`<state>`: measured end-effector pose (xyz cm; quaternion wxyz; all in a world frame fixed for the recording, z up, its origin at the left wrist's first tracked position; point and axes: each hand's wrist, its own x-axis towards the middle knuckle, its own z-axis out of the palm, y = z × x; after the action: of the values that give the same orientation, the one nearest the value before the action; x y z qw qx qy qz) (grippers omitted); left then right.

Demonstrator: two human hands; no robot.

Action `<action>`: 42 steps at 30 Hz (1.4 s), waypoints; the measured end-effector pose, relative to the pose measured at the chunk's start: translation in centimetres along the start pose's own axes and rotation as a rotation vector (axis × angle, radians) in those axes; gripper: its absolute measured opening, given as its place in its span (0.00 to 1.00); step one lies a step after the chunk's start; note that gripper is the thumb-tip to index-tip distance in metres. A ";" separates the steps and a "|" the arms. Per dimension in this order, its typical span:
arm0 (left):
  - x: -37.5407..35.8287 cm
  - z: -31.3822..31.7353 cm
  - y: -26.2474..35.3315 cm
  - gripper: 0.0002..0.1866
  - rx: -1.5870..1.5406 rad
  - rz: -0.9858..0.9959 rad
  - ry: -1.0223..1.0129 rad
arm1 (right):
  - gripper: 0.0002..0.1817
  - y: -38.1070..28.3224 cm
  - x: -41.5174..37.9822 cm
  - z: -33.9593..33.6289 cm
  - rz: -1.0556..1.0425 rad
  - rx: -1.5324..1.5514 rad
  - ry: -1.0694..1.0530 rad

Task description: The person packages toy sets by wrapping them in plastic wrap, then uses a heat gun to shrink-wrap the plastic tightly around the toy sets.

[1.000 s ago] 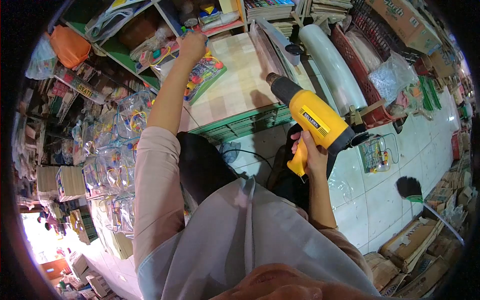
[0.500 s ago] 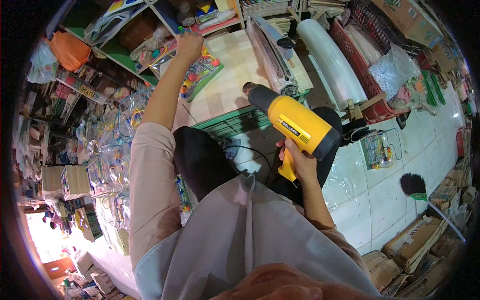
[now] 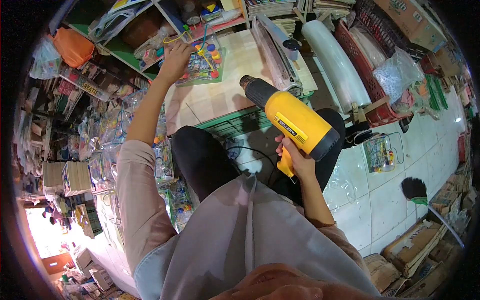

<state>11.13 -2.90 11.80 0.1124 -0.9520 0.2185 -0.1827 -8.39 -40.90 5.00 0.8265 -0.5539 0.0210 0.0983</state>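
My right hand (image 3: pixel 296 159) is wrapped around the handle of a yellow and black heat gun (image 3: pixel 295 120). Its dark nozzle points up and left over the low wooden table (image 3: pixel 235 65). On that table is a bead maze toy (image 3: pixel 206 66) with a green-edged printed base, curved coloured wires and several bright beads. My left hand (image 3: pixel 175 61) is at the toy's left side, its fingers closed on the toy around the wires. The exact fingertip contact is hard to see. Clear film seems to surround the toy.
A long wrapped bundle (image 3: pixel 274 55) lies on the table's right side. Beyond it are a roll of clear film (image 3: pixel 335 65) and a red crate (image 3: pixel 357 70). Another bead toy (image 3: pixel 382 154) and a broom (image 3: pixel 414 189) lie on the tiled floor. Several wrapped toys (image 3: pixel 107 165) are piled at left.
My left hand has moved left and slightly down. The bead maze toy has turned, showing more of its printed base. The heat gun has shifted only slightly, still in my right hand.
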 end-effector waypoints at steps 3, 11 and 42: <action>0.5 0.0 1.4 0.20 -0.154 -0.306 0.137 | 0.16 0.1 -0.2 0.5 -0.027 -0.017 0.058; 7.1 2.4 2.0 0.33 0.137 -0.556 -0.076 | 0.18 0.9 -0.4 -0.1 -0.030 -0.019 0.143; -1.8 4.4 -1.0 0.44 -0.451 -0.740 0.376 | 0.13 3.3 3.5 2.2 0.058 -0.037 0.111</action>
<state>11.75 -0.57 7.60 -0.2112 -0.9169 -0.0845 -0.3278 -5.77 -37.18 2.30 0.8105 -0.5729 0.0807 0.0917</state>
